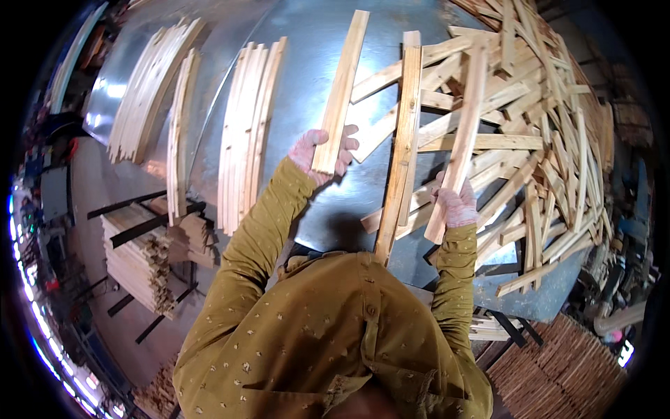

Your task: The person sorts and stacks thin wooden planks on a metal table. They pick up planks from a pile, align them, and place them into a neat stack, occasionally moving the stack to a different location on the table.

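My left hand [321, 155] is closed round the near end of a pale wooden slat [343, 84], which points away from me above the metal table [300, 91]. On the right, my right hand [455, 201] grips another wooden slat [469, 119] near its lower end, partly hiding the fingers. Between the two hands lie a knotty, darker-edged slat [405, 140] and a paler one beside it, both running lengthwise. To the left of my left hand, several slats form a neat side-by-side row [248, 133].
A jumbled heap of slats [516, 140] covers the table's right side. Farther left lie another aligned group [150, 91] and a slat bundle [183, 133] overhanging the edge. Stacked wood [136, 258] stands below left on dark bars; a large stack [558, 370] stands below right.
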Motion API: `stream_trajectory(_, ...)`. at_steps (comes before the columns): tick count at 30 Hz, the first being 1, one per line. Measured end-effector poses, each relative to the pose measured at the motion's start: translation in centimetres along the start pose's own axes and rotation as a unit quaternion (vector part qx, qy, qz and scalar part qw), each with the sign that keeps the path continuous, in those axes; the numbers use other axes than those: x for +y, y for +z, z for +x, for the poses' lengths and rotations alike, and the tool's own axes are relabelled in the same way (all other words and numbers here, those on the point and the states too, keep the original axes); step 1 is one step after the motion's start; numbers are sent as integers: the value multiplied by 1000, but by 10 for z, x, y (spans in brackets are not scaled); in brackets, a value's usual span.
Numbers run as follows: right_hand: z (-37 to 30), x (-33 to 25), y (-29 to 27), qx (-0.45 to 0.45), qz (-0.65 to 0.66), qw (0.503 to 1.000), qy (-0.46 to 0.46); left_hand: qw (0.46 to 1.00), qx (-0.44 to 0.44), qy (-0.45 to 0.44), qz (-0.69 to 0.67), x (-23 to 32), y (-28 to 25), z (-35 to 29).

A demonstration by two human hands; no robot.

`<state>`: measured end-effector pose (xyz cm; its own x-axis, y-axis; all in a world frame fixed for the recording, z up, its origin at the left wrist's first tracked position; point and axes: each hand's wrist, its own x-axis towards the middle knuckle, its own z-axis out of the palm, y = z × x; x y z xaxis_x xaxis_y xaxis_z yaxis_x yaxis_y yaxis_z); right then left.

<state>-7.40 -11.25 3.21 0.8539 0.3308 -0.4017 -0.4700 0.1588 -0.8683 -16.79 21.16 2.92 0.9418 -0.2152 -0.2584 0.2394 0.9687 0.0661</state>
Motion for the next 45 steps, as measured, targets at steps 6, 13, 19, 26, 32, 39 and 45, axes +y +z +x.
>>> stream_trajectory(6, 28, 64, 101, -34, 267, 945, 183, 989, 115, 55, 79, -36, -37, -57)
stream_trajectory(13, 14, 90, 143, -209, 318, 890, 252, 984, 140, 108, -17, -48, -70, -83)
stream_trajectory(19, 18, 83, 120, -232, 345, 868, 272, 894, 361, 112, 240, -62, -51, -100)
stream_trajectory(26, 3, 95, 103, -246, 217, 919, 217, 877, 337, 182, 291, -31, -8, -97)
stream_trajectory(32, -13, 100, 145, -125, -34, 974, 184, 660, 471, 94, 578, -38, -18, -99)
stream_trajectory(39, -41, 114, 226, -234, -498, 834, -34, 805, 226, 180, 518, -58, -65, -129)
stream_trajectory(45, -23, 54, 151, 127, -619, 719, -290, 798, 377, 158, 443, -58, -73, -146)
